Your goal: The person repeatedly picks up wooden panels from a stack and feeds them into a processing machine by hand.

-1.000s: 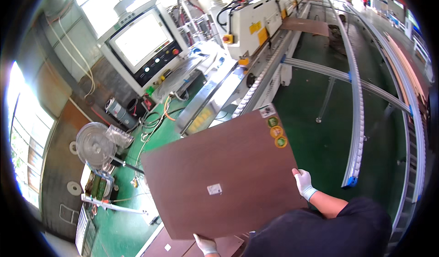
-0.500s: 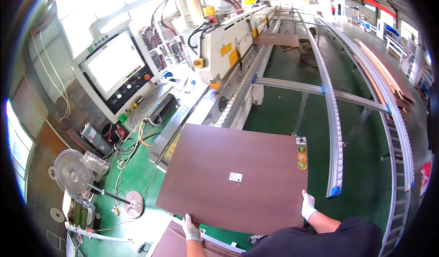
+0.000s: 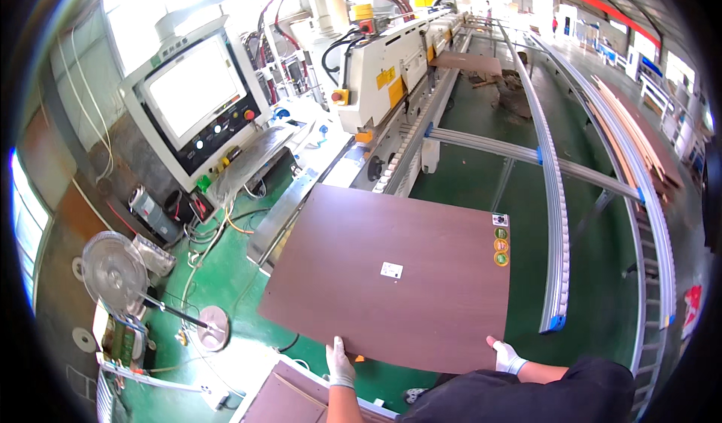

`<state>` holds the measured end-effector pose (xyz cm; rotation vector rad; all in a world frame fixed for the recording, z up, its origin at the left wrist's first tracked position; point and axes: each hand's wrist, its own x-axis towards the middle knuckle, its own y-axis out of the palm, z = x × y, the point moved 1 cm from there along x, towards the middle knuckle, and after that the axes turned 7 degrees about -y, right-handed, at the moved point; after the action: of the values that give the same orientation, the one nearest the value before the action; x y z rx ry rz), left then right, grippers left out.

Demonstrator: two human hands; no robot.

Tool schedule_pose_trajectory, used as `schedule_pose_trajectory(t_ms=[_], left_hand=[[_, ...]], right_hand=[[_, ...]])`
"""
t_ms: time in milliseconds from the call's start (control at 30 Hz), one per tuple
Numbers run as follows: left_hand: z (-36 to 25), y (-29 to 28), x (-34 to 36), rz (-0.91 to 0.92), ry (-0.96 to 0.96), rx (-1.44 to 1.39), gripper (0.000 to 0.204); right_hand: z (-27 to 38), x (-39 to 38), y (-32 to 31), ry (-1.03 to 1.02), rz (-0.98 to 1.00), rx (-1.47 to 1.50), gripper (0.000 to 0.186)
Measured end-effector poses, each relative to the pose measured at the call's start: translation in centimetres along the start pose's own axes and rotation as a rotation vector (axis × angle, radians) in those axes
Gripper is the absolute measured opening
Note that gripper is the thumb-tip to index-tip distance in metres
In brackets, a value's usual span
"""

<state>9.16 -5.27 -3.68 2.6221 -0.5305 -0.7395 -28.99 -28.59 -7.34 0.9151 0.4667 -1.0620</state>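
At the left of the frame stands a pedestal fan [image 3: 114, 271], and right of it, at the upper left, a control console [image 3: 194, 96] with a bright screen. At the lower edge, left of centre, lie brown boards [image 3: 280, 402]. Next, the gloved left hand [image 3: 340, 364] grips the near edge of a brown rectangular panel [image 3: 398, 288], which spreads up the frame's centre beyond both hands. The gloved right hand [image 3: 507, 357] clasps its near right corner. Farther right runs a metal rail [image 3: 555, 272].
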Motion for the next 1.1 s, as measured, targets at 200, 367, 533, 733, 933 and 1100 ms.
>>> schedule_pose_trajectory(t_ms=[200, 367, 533, 733, 933, 1100], left_hand=[[-4.8, 4.2, 2.8, 0.058, 0.006, 0.075, 0.038], [-6.2, 3.8, 4.9, -0.024, -0.082, 0.078, 0.035], [-6.4, 3.0, 7.6, -0.047, -0.038, 0.054, 0.039], [-7.2, 5.7, 8.6, -0.054, -0.102, 0.196, 0.043], [-5.0, 8.7, 12.0, -0.245, 0.052, 0.447, 0.064], [-4.0, 12.4, 15.5, -0.332, 0.129, 0.637, 0.071]], right_hand=[[2.3, -1.7, 2.7, 0.015, 0.138, 0.104, 0.034], [3.5, -3.1, 7.5, -0.092, 0.082, 0.042, 0.03], [2.1, -1.1, 8.0, -0.122, 0.044, -0.043, 0.03], [4.8, -1.4, 11.0, 0.062, 0.067, 0.197, 0.039], [7.5, 1.8, 9.5, -0.025, -0.098, -0.018, 0.045], [11.8, 4.2, 10.2, -0.009, -0.06, 0.017, 0.047]])
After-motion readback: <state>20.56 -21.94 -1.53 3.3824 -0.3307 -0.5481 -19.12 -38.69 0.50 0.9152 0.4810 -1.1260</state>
